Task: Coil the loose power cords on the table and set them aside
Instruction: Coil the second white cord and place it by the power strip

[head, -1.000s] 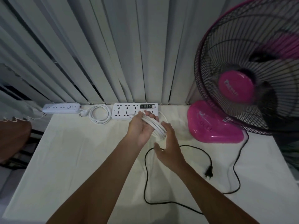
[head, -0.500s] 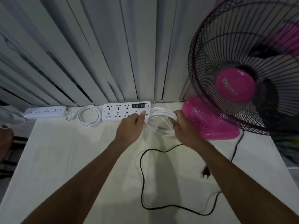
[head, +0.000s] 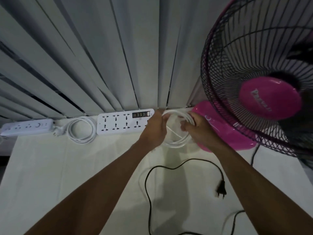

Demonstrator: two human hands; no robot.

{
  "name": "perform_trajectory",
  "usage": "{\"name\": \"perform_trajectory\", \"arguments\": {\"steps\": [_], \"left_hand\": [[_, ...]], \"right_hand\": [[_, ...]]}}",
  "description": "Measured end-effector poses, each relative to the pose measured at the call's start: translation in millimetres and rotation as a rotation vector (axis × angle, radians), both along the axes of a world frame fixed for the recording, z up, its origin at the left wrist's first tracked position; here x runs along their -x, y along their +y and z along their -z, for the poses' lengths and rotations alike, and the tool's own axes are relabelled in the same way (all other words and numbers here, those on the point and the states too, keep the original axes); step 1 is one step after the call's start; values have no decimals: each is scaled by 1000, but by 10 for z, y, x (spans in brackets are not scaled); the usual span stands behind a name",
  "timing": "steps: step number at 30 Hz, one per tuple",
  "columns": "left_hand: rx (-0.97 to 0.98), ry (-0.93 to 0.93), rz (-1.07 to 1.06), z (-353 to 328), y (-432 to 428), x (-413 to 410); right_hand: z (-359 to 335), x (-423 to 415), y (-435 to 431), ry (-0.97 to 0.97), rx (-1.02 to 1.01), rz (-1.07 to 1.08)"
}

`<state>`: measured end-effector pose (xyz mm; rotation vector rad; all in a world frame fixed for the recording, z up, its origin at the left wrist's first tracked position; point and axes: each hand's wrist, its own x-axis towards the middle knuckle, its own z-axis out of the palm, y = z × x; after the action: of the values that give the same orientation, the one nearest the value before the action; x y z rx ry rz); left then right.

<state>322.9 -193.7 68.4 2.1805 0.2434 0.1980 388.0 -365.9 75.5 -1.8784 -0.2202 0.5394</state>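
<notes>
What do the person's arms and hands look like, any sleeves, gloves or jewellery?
Both arms are bare as far as the frame shows, with no sleeves in view. The left hand and right hand wear no gloves, and no rings, watch or bracelets are visible in the dim light.

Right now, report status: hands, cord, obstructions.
Left hand and right hand both gripping the white cord coil beside the large power strip. Black cord loose on table. Pink fan base crowds the right.
</notes>
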Motion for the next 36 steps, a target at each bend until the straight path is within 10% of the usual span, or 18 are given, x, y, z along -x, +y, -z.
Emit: {"name": "perform_trajectory", "arguments": {"steps": [12,19,27,32,36], "left_hand": [[907,624,-564,275,-231,-483],[849,830,-337,413,-98,-497],[249,590,-267,502,-36,-278],[-495,214,57,628,64,-113],[-808,262,376,788,143,-64]], "right_hand": [[599,-402,292,-257,479,106],[801,-653,394,-387,819,-94],[950,-492,411,-445,771,-103],[996,-128,267,-708,626,-84],[1009,239,145,-735,698,-257]]}}
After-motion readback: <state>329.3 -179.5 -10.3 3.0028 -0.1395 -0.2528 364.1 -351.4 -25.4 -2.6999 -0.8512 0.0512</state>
